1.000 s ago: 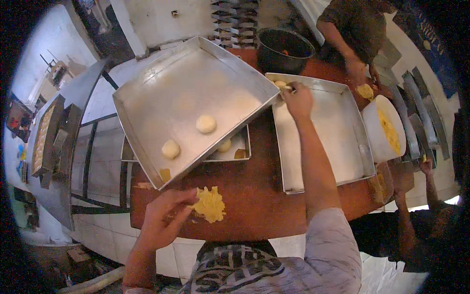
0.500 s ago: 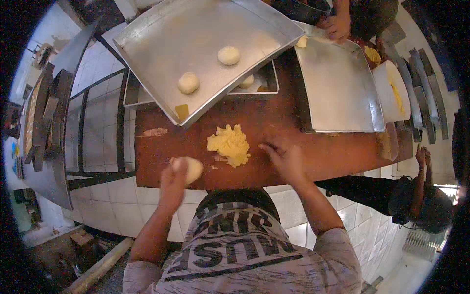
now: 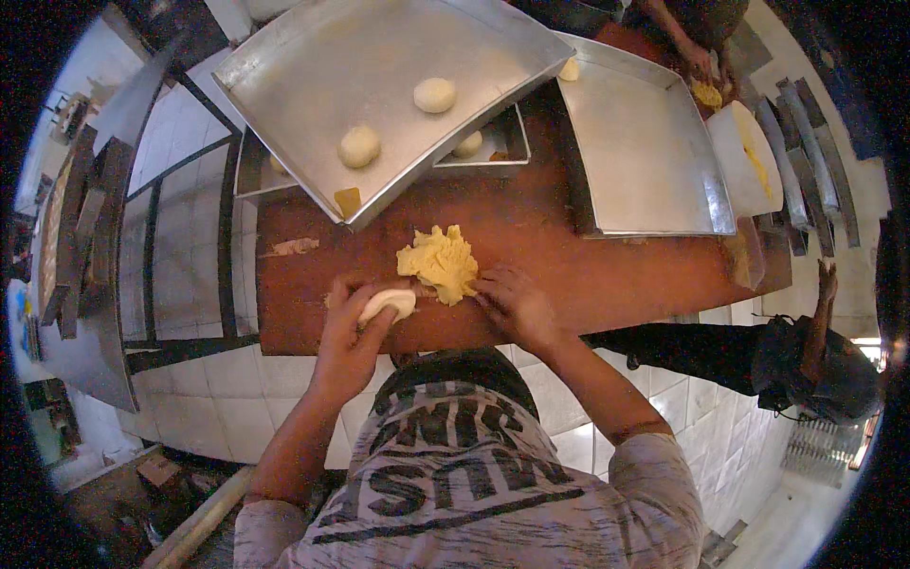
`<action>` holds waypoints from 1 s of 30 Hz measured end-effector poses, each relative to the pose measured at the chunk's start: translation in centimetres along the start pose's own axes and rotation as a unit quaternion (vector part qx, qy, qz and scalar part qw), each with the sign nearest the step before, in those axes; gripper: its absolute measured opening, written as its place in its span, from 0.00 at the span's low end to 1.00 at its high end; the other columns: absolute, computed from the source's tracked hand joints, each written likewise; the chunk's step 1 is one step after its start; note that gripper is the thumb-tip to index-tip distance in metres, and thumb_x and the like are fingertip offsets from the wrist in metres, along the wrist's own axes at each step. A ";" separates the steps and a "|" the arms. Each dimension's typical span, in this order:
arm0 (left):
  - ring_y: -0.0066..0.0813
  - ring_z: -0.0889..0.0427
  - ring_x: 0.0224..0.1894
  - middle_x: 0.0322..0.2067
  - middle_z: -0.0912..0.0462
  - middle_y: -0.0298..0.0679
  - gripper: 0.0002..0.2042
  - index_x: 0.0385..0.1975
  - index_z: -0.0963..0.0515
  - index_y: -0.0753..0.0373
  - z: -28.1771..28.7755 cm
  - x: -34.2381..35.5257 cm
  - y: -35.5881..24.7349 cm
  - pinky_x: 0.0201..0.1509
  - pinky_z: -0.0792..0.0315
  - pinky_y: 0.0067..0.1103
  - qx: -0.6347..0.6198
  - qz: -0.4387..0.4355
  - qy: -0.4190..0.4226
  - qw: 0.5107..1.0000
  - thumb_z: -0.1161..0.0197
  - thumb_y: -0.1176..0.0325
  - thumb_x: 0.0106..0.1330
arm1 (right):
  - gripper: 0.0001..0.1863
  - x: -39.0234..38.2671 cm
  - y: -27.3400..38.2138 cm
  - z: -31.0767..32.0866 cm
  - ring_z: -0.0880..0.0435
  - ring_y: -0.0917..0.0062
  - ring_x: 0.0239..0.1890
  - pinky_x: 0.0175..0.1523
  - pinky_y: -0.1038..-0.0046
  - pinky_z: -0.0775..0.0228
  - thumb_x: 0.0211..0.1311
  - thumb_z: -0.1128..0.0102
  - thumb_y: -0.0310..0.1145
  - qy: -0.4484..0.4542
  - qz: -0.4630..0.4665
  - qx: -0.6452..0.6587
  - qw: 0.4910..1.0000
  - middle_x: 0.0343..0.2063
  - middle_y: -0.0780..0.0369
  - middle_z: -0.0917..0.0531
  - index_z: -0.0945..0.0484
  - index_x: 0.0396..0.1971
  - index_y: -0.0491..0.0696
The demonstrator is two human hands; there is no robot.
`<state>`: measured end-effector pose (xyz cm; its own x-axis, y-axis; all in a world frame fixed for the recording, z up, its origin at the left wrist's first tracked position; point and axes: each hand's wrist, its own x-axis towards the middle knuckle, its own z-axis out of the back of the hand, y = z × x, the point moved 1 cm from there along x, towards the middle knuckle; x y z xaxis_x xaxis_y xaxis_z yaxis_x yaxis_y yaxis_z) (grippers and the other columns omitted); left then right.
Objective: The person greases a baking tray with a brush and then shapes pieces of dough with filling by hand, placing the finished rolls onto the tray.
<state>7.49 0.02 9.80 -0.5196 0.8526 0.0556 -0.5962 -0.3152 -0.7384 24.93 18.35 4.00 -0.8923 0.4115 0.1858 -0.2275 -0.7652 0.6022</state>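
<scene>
My left hand [image 3: 353, 318] is closed around a pale piece of dough [image 3: 389, 304], its thumb pressed along the near side so the dough looks bent or cupped. Just beyond, a crumbly yellow mound [image 3: 438, 264] lies on the reddish-brown table [image 3: 531, 228]. The fingers of my right hand [image 3: 513, 305] are at that mound's right edge, bent and touching it; whether they pinch any of it is hidden. Two round dough balls [image 3: 360, 147] rest in the tilted metal tray [image 3: 313, 57] ahead of me.
Under the tilted tray sits another tray [image 3: 248, 171] with dough balls. At right stand a bare metal tray [image 3: 654, 142] and a white tub [image 3: 747, 161] streaked yellow. A co-worker's hands [image 3: 706, 68] are at the far right over yellow stuff. Another person [image 3: 815, 370] stands at right.
My right hand has come left onto the yellow mound's edge. My left hand has moved slightly up and right, and the dough in it now looks flatter and folded.
</scene>
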 end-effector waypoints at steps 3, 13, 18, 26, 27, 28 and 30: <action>0.26 0.26 0.44 0.43 0.24 0.40 0.12 0.44 0.28 0.69 -2.7 2.4 -1.8 0.49 0.31 0.22 -0.357 0.130 -0.032 0.924 0.43 0.74 0.62 | 0.12 0.1 1.3 1.9 0.21 0.71 0.42 0.44 0.71 0.26 0.55 0.39 0.26 -0.021 -0.247 0.367 0.896 0.41 0.61 0.20 0.21 0.40 0.44; 0.29 0.27 0.50 0.52 0.28 0.40 0.24 0.56 0.36 0.66 -5.8 3.8 -3.8 0.55 0.33 0.23 -0.623 0.169 -0.010 0.763 0.45 0.74 0.56 | 0.20 3.9 5.1 3.4 0.25 0.61 0.49 0.56 0.66 0.34 0.52 0.39 0.29 -0.050 -0.007 0.059 0.997 0.43 0.56 0.21 0.24 0.47 0.50; 0.28 0.42 0.63 0.62 0.42 0.40 0.30 0.64 0.48 0.64 -2.8 2.9 -3.5 0.66 0.46 0.24 -0.656 0.036 0.061 0.752 0.51 0.78 0.59 | 0.26 4.7 6.3 4.4 0.26 0.66 0.44 0.51 0.70 0.34 0.46 0.35 0.27 -0.082 0.047 0.105 0.990 0.42 0.59 0.24 0.25 0.50 0.51; 0.29 0.30 0.54 0.53 0.30 0.42 0.20 0.57 0.38 0.67 -1.5 1.8 -5.5 0.57 0.35 0.24 -0.365 0.000 -0.069 0.928 0.50 0.70 0.66 | 0.25 6.6 7.9 4.3 0.32 0.68 0.45 0.51 0.71 0.38 0.43 0.31 0.33 -0.034 -0.001 0.326 0.945 0.39 0.64 0.24 0.23 0.47 0.52; 0.28 0.29 0.52 0.49 0.28 0.41 0.17 0.54 0.36 0.66 -1.1 2.3 -5.2 0.55 0.34 0.23 -0.493 0.070 -0.071 0.864 0.50 0.68 0.67 | 0.25 6.3 8.6 3.9 0.31 0.68 0.45 0.50 0.70 0.37 0.43 0.32 0.34 -0.054 0.089 0.218 0.970 0.40 0.65 0.24 0.23 0.47 0.53; 0.27 0.28 0.49 0.46 0.26 0.40 0.15 0.51 0.33 0.66 -0.7 2.6 -4.9 0.53 0.33 0.22 -0.607 0.128 -0.075 0.781 0.50 0.66 0.67 | 0.24 5.7 9.4 3.6 0.30 0.68 0.45 0.50 0.69 0.36 0.43 0.33 0.34 -0.077 0.157 0.107 0.979 0.41 0.65 0.24 0.22 0.46 0.54; 0.22 0.25 0.40 0.36 0.24 0.36 0.13 0.40 0.29 0.63 -0.4 3.1 -4.6 0.44 0.30 0.20 -0.685 0.176 -0.088 0.701 0.52 0.60 0.69 | 0.20 4.5 10.2 3.3 0.29 0.67 0.44 0.49 0.67 0.36 0.44 0.36 0.36 -0.078 0.252 -0.053 0.963 0.41 0.65 0.25 0.21 0.43 0.57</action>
<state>8.87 4.25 13.08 -0.6261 0.7201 -0.2992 0.6735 0.3060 -0.6729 19.88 14.04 13.57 -0.8324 0.0366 0.5530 0.1745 -0.9298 0.3242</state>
